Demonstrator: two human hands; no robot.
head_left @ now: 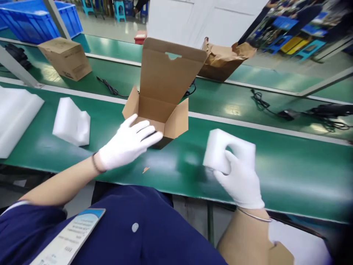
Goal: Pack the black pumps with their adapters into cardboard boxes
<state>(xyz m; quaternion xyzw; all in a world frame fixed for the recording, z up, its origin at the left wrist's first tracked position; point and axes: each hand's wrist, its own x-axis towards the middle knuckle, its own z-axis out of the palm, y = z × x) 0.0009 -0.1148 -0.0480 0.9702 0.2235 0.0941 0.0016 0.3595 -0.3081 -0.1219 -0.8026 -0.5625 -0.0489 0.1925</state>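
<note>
An open brown cardboard box [158, 92] stands on the green bench with its lid raised and side flaps spread. My left hand [129, 141], in a white glove, is at the box's near left edge, fingers spread and holding nothing. On the right, my gloved right hand [241, 180] grips a white foam piece [215, 147] with a rounded cutout; the thumb lies in the cutout and the other fingers are partly hidden. A second white foam piece [70, 123] rests on the bench left of the box.
Larger white foam [16, 114] lies at the far left. Behind are a closed carton [66, 59], a blue crate [41, 22], a paper-lined brown box [223, 62] and black cables [261, 101]. A small cardboard scrap [146, 169] lies near the front edge.
</note>
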